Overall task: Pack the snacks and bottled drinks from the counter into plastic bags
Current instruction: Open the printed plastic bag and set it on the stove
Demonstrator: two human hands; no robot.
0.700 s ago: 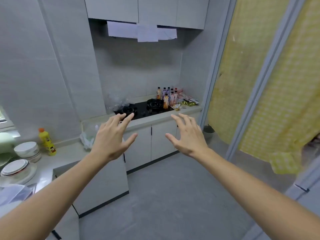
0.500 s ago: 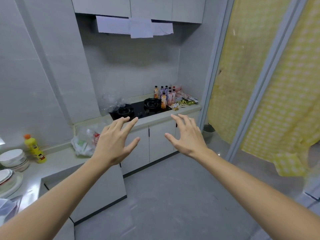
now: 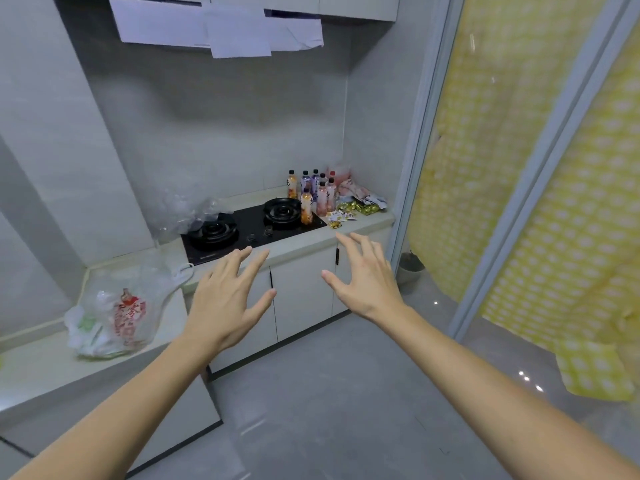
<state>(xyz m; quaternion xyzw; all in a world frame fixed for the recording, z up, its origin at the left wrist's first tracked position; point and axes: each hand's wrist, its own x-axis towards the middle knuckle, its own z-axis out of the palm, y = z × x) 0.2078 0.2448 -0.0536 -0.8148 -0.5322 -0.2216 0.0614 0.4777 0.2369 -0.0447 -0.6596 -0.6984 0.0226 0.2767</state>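
Several small bottled drinks (image 3: 313, 192) stand at the far right end of the counter (image 3: 363, 223), beside the stove. Snack packets (image 3: 360, 206) and gold-wrapped sweets lie next to them against the wall. Clear plastic bags (image 3: 183, 209) are heaped on the left of the stove. Another plastic bag (image 3: 117, 313) with red print and white contents lies on the nearer left counter. My left hand (image 3: 225, 299) and my right hand (image 3: 363, 275) are stretched out in the air in front of me, fingers spread, holding nothing, well short of the counter.
A black two-burner gas stove (image 3: 249, 223) is set into the counter. White cabinet doors (image 3: 301, 292) run below it. A sliding door frame (image 3: 415, 168) and a yellow checked curtain (image 3: 536, 202) fill the right side. Grey floor lies between me and the counter.
The view has swung right and closer to the stove counter; the dishes and yellow bottle on the left have left the view. Both hands stay raised and spread.
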